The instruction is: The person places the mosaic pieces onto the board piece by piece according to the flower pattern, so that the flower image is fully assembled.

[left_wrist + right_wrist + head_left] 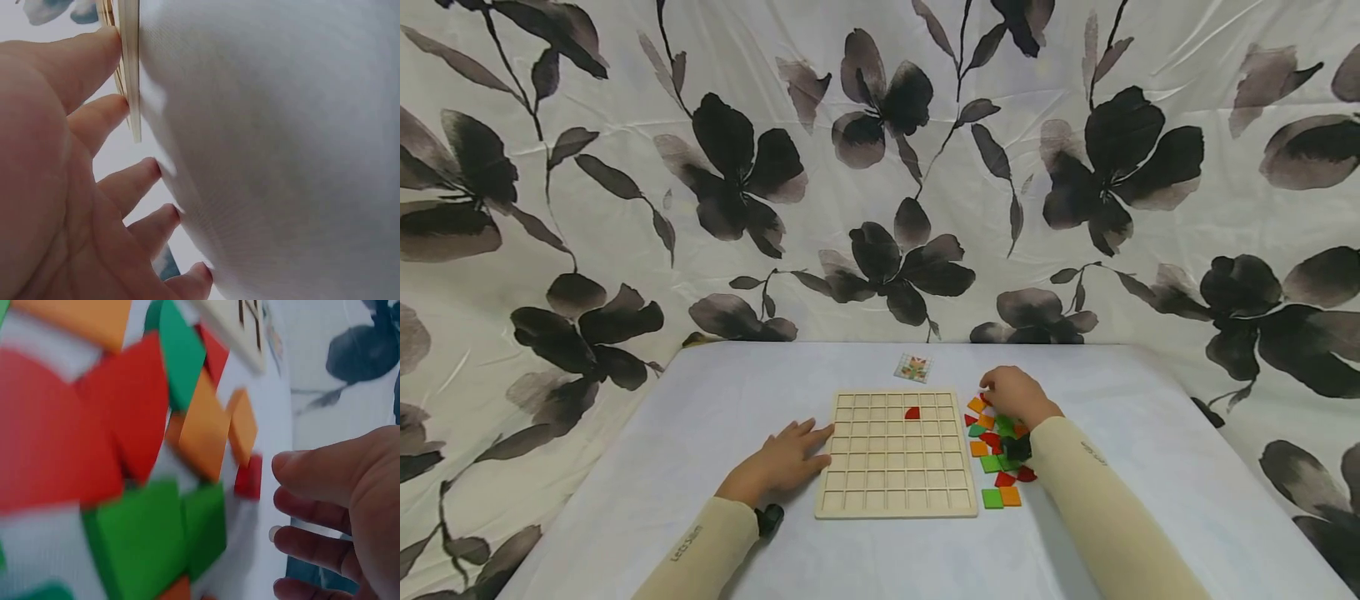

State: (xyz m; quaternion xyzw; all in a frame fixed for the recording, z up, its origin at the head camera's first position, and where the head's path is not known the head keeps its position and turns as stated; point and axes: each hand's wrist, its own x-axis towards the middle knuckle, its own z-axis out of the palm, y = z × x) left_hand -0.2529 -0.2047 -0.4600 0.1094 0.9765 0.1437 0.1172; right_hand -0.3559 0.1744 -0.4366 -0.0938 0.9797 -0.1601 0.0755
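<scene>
Just beside right-hand fingers [312, 475]: red tile [249, 477] (untouched).

A pale wooden grid board [895, 454] was laid flat on the worktop, its square cells bare except for one red piece [912, 412] seated in the second row, near the middle. Just beside its right edge, a loose heap of red, green and orange tiles [997, 454] was spread flat, some overlapping, with a green and an orange square side by side at the near end.
</scene>
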